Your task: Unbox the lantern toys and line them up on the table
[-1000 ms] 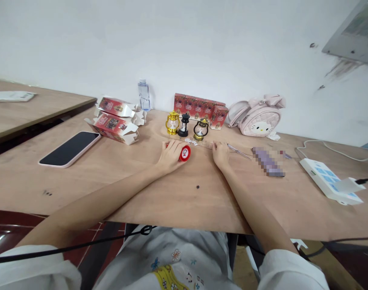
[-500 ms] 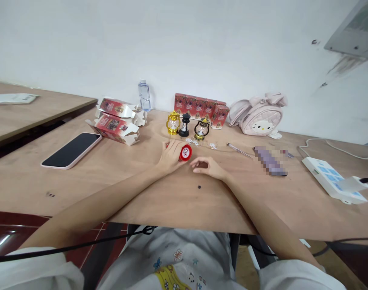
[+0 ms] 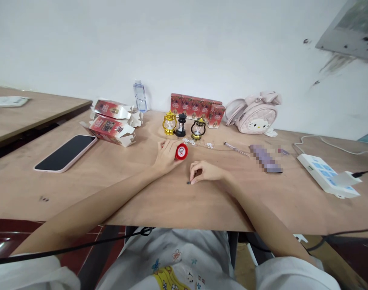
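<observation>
My left hand (image 3: 167,156) is wrapped round a red lantern-like object, lying on its side with its round red base (image 3: 181,152) facing me. Metallic bits show in the middle of that base. To the right, the fingertips of my right hand (image 3: 203,172) are pinched together at a tiny dark piece (image 3: 189,183) just above or on the table. Beyond my hands stand a gold lantern (image 3: 170,123), a black one (image 3: 180,125) and a black-and-gold one (image 3: 198,129). Small white pieces (image 3: 190,141) lie in front of them.
Red boxes (image 3: 196,107) stand by the wall beside a pink bag (image 3: 258,117). Opened cartons (image 3: 111,127), a bottle (image 3: 139,96) and a phone (image 3: 66,154) are at left. At right lie a screwdriver (image 3: 236,148), a purple item (image 3: 266,158) and a power strip (image 3: 325,175).
My right hand has moved down and slightly left, and its fingers have closed at the small dark piece that lay on the table. My left hand still holds the red object; the view has shifted slightly.
</observation>
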The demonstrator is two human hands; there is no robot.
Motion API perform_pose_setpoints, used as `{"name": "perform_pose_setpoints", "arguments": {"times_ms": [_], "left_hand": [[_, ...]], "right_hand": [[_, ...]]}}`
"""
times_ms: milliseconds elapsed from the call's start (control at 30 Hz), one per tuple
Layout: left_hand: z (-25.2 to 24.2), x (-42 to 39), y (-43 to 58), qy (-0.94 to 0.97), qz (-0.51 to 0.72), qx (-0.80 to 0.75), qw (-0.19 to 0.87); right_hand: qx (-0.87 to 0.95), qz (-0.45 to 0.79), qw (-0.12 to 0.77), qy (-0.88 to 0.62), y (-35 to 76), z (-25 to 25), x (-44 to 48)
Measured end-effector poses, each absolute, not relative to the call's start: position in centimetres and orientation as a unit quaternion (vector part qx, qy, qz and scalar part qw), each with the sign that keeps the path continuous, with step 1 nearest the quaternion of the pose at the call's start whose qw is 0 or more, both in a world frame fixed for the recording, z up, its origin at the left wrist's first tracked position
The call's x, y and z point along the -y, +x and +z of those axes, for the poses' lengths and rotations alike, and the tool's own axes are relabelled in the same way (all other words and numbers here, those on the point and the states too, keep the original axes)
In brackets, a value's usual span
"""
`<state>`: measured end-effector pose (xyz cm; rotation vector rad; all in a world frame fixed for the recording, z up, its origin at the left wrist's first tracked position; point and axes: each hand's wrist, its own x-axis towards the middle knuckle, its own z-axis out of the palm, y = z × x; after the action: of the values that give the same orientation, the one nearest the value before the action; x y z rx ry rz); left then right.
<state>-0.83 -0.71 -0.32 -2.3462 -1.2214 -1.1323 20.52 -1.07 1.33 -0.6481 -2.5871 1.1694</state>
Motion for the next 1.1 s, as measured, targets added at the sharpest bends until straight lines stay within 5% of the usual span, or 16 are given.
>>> {"name": "perform_pose_setpoints", "arguments": {"times_ms": [367,667,900,1100], "left_hand": [[-0.3,0.7,-0.8,-0.814,-0.389,0.408,0.143],[-0.2,1.0,-0.9,-0.829,-0.365,0.399,0.146],[-0.3,0.7,-0.9,-0.837,-0.365,0.388,0.122],[-0.4,0.7,-0.9,-0.836,-0.378,0.373,0.141]], "right_hand": [[0.905,0.353,0.119,-0.203,19.6,1.4,2.0],[0.786,0.47,0.251,-0.313,19.1,0.2,2.2],[0.577,0.609,0.438,-0.323,18.8,-0.6,1.5],[0.488,0.662,0.474,-0.315,18.8,-0.5,1.4]]}}
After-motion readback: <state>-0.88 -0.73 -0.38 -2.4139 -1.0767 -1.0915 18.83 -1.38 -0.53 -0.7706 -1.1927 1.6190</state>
